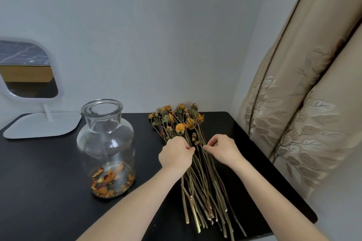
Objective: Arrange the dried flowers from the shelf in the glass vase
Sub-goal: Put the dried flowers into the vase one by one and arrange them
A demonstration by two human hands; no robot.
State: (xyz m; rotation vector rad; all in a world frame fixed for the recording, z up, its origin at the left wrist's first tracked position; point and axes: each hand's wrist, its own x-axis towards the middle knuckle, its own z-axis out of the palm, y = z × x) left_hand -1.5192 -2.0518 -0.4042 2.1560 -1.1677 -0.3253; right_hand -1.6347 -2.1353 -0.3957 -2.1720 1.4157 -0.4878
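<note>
A bunch of dried flowers [197, 172] with orange-yellow heads and long pale stems lies flat on the black shelf [49, 182], heads toward the wall. My left hand [175, 155] rests on the stems just below the heads, fingers pinched around them. My right hand [222, 149] is close beside it, its fingertips pinching a stem on the bunch's right side. To the left stands the glass vase [106, 143], upright, wide-mouthed, with loose orange petals at its bottom.
A white table mirror [29, 76] on a flat base stands at the back left. A beige patterned curtain [305, 103] hangs along the shelf's right edge. The wall is right behind the flower heads.
</note>
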